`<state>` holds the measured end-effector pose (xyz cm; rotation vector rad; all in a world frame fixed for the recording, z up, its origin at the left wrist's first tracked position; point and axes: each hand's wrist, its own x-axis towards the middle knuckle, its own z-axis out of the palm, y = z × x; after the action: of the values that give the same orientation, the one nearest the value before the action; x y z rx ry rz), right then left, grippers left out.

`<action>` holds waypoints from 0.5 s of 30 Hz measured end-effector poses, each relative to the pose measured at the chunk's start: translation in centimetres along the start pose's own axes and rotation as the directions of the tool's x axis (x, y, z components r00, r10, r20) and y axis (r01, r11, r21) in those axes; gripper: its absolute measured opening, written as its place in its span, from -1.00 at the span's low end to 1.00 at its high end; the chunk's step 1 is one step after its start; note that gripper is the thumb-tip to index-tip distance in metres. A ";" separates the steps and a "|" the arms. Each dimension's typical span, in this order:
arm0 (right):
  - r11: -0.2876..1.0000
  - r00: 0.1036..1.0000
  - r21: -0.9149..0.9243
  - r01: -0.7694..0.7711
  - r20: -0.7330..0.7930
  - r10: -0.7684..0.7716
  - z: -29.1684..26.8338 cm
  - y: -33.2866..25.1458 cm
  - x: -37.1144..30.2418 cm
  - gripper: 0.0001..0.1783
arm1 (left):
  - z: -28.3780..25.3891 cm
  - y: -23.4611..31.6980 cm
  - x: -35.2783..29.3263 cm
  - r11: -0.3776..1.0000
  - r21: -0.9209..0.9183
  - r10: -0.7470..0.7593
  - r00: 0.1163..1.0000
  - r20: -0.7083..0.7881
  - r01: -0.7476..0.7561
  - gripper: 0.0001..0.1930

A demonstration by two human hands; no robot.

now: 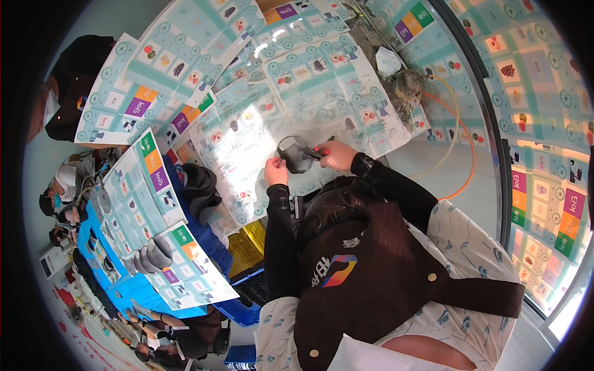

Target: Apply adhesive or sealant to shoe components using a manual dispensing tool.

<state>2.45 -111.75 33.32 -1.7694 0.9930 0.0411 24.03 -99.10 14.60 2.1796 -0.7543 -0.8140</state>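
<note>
A dark grey, rounded, cup-like piece (294,157) is held over the sheet-covered bench in front of me. My left hand (276,171) pinches its left edge between thumb and fingers. At its right side, my right hand (337,155) is closed around a small dark tool (314,154), whose tip meets or overlaps the piece. The tool's exact kind cannot be made out, as the fingers cover most of it. Red spots show at the right fingertips.
Printed sheets (297,80) cover the bench. Black moulded pieces (201,185) lie at the left, above a yellow crate (247,247). Grey cup-like pieces (153,255) rest on another sheet. An orange hose (473,151) hangs at the right. Several people work at the far left.
</note>
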 end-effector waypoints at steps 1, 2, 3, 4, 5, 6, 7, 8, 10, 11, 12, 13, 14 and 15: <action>1.000 1.000 0.008 0.002 -0.001 -0.002 0.4 0.1 0.8 -0.69 | -0.3 -0.6 0.1 0.996 -0.073 -0.048 0.998 0.039 0.051 -0.68; 0.999 1.000 -0.051 0.003 -0.024 -0.004 0.9 0.5 1.6 -0.68 | -0.4 -1.2 0.2 0.984 -0.144 -0.092 0.992 0.082 0.103 -0.68; 0.994 0.999 -0.111 -0.002 -0.052 -0.004 1.1 0.8 2.3 -0.68 | -0.4 -1.4 0.5 0.986 -0.139 -0.084 0.993 0.087 0.096 -0.68; 0.995 0.996 -0.104 -0.007 -0.090 -0.002 1.4 1.1 2.8 -0.69 | -0.3 -1.6 0.7 0.984 -0.149 -0.089 0.993 0.072 0.098 -0.68; 0.995 0.996 -0.101 -0.006 -0.084 -0.003 1.6 1.0 3.3 -0.69 | -0.5 -1.8 0.5 0.981 -0.160 -0.104 0.993 0.050 0.111 -0.68; 0.993 0.998 -0.114 -0.009 -0.068 0.001 1.8 0.9 3.7 -0.70 | -0.8 -2.0 0.3 0.981 -0.159 -0.109 0.993 0.047 0.116 -0.68; 0.992 0.999 -0.129 -0.011 -0.052 0.005 1.9 0.8 4.0 -0.70 | -1.2 -2.2 0.1 0.986 -0.126 -0.107 0.994 0.019 0.109 -0.68; 0.991 0.999 -0.131 -0.001 -0.039 -0.004 2.1 0.5 4.2 -0.70 | -1.8 -2.7 -0.1 0.990 -0.094 -0.108 0.994 -0.018 0.106 -0.68; 0.985 0.997 -0.160 0.058 0.063 -0.048 2.4 -0.2 4.6 -0.72 | -3.0 -3.9 -0.5 0.986 -0.124 -0.118 0.992 -0.053 0.111 -0.68; 0.984 0.997 -0.166 0.060 0.064 -0.050 2.5 0.1 4.9 -0.72 | -3.1 -4.0 -0.4 0.983 -0.154 -0.108 0.992 -0.068 0.097 -0.68; 0.984 1.000 -0.177 0.027 0.013 -0.025 2.6 0.7 5.4 -0.73 | -3.2 -3.8 -0.3 0.987 -0.122 -0.113 0.989 -0.095 0.101 -0.69; 0.982 0.999 -0.186 -0.008 -0.040 0.001 2.6 1.4 5.8 -0.73 | -3.0 -3.5 0.0 0.987 -0.129 -0.111 0.989 -0.094 0.099 -0.69; 0.982 1.000 -0.188 0.011 -0.022 -0.015 2.9 0.9 6.0 -0.73 | -3.6 -5.3 0.2 0.971 -0.210 -0.140 0.984 -0.113 0.114 -0.69; 0.990 0.997 -0.140 0.034 -0.070 -0.044 3.0 0.6 6.0 -0.74 | -4.1 -6.2 0.3 0.948 -0.292 -0.167 0.978 -0.124 0.125 -0.70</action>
<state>7.29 -112.99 28.72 -1.9292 1.0283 0.0214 28.83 -93.99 12.18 2.0259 -0.3785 -0.7719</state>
